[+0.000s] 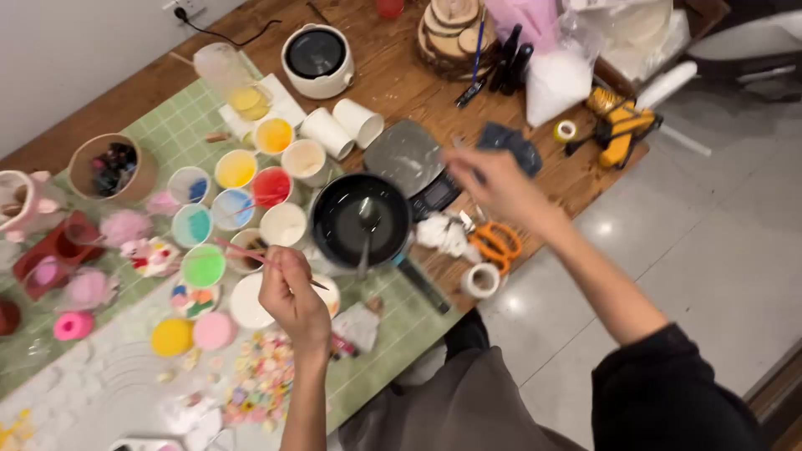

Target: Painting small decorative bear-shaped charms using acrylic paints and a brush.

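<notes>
My left hand (292,299) is closed around a thin pink-tipped stick (251,253) that points left over small cups of colour. It hovers above a white round dish (249,306), just left of a black pot (361,220) with a metal spoon in it. My right hand (494,185) reaches out over the table's right part, blurred, fingers partly spread, near a grey kitchen scale (411,159) and a dark blue cloth (514,144). Whether it holds anything is unclear.
Paper cups of yellow, red, blue and green colour (237,169) crowd a green checked mat (175,134). Orange scissors (495,242), tape rolls (480,280), a yellow glue gun (620,129), a white pot (317,58) and wood slices (451,29) lie on the wooden table. Grey floor is at right.
</notes>
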